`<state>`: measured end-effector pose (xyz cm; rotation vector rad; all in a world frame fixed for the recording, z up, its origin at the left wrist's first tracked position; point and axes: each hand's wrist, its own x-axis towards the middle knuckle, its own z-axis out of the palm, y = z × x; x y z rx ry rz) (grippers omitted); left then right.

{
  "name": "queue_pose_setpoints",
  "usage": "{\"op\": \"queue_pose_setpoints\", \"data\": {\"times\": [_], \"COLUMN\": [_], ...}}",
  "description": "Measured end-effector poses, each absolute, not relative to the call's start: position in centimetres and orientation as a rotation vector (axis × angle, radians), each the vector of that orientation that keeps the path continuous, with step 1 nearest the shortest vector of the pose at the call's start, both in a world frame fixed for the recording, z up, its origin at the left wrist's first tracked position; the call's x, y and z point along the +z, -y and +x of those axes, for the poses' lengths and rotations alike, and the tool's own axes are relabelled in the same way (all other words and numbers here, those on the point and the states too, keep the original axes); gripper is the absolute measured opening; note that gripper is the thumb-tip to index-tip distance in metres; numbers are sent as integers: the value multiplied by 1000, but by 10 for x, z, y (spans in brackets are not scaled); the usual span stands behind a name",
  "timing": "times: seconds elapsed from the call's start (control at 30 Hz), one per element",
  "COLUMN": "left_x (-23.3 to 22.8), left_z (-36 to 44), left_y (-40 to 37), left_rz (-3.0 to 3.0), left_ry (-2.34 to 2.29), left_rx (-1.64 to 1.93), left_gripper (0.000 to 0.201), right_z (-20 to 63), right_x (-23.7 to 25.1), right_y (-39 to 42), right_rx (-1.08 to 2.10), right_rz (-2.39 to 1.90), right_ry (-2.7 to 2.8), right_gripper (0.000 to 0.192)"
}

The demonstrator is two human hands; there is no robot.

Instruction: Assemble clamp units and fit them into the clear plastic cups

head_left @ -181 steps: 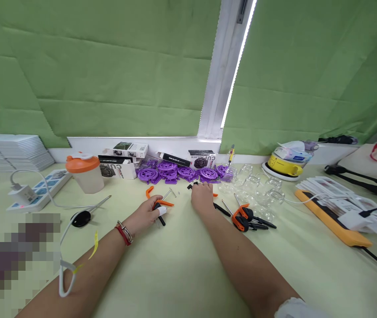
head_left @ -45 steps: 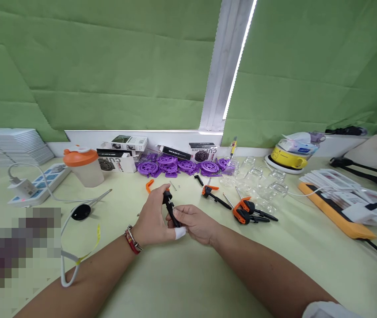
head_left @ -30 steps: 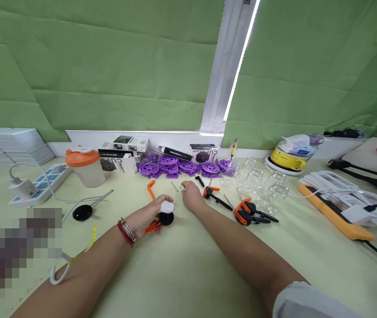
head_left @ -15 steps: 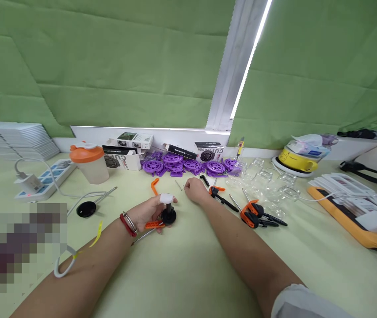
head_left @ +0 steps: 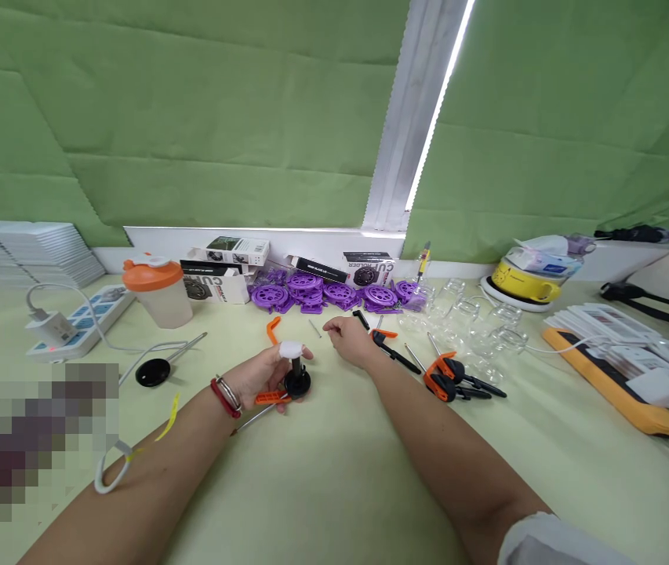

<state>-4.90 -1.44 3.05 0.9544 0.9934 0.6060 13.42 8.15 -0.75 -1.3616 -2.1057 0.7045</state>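
Note:
My left hand is closed around a black plastic part with a round base and upright stem. An orange lever and a thin metal rod stick out beside the palm. White wrapping covers the thumb tip. My right hand is low over the table, fingers curled and pinched; what they hold, if anything, is too small to make out. Just left of those fingertips lies a slim metal pin. An orange angled piece lies behind my left hand.
Purple wheel-shaped parts and cup holder boxes line the back. Orange-black clamp-like assemblies and clear plastic pieces lie right. Leftward are a shaker bottle, a power strip and a black disc with rod.
My right hand has shifted slightly, its fingertips a little farther forward and clear of the metal pin. My left hand keeps its hold on the black part; the view has moved slightly.

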Motion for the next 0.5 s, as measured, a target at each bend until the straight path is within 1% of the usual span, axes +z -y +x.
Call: {"op": "queue_pose_setpoints", "data": {"times": [0.17, 0.23, 0.33, 0.5], "left_x": [28, 26, 25, 27], "left_z": [-51, -53, -53, -51], "left_y": [13, 12, 10, 9], "left_rz": [958, 955, 957, 968], "left_ry": [-983, -982, -964, -958], "left_rx": [607, 603, 583, 550], "left_gripper": [53, 53, 53, 55], "right_z": [136, 134, 131, 129], "right_x": [14, 17, 16, 13], "right_y": [-64, -58, -54, -50], "right_rx": [1510, 1696, 1847, 1863], "right_rz": [-996, -858, -705, -637], "right_ry": [1700, 1645, 1651, 1677], "right_gripper": [11, 12, 23, 27]}}
